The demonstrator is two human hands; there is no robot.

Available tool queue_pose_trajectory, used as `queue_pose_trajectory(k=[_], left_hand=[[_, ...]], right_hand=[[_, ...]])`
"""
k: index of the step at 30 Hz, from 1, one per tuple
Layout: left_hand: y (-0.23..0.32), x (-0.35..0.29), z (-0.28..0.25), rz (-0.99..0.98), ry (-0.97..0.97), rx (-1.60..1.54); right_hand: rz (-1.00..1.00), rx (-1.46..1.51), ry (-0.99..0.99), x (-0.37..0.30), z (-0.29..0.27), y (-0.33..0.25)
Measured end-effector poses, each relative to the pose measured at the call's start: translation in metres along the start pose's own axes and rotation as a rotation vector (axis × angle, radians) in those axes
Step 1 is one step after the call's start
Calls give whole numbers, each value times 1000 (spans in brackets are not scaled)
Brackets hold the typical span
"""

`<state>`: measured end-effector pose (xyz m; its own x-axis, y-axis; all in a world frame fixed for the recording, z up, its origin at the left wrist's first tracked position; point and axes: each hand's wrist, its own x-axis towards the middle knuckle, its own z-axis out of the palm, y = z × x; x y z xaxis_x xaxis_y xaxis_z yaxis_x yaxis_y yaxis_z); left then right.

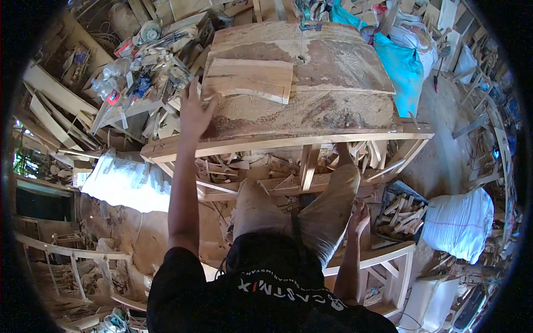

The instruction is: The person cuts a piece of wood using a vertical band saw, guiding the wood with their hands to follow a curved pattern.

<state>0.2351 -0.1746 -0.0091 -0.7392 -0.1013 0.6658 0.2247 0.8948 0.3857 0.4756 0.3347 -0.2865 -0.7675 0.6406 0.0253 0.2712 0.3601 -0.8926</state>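
My left hand [196, 114] reaches forward over the left end of the worktable, its fingers spread and nothing in them. Just right of its fingertips lies a pale wooden board [252, 77], flat on the table, with a curved near edge and dark pencil-like lines. Whether the fingers touch the board I cannot tell. The worktable [338, 111] has a worn brown top strewn with sawdust. Lower right, my right hand [358, 215] is raised beside my right thigh, its fingers curled in; what they hold, if anything, is hidden.
A small clamp-like tool [311, 26] sits at the table's far edge. Cluttered scraps and a plastic bottle [105, 91] lie to the left. A turquoise sack [397, 72] leans at the right corner. White sacks [458, 222] and a bin of wood offcuts [401, 213] stand lower right.
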Motion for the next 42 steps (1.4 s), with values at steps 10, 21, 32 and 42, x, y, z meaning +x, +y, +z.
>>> queue_pose_trajectory(k=[10, 21, 32, 42], left_hand=[[0, -28, 3, -187, -57, -97], [89, -112, -25, -86, 88, -349], [96, -142, -35, -313, -214, -913], [120, -147, -8, -375, -358, -1224]], right_hand=[[-21, -35, -62, 12, -5, -2], [-82, 321, -162, -7, 19, -129], [15, 923, -582, 0, 43, -270], [-113, 802, -602, 14, 4, -271]])
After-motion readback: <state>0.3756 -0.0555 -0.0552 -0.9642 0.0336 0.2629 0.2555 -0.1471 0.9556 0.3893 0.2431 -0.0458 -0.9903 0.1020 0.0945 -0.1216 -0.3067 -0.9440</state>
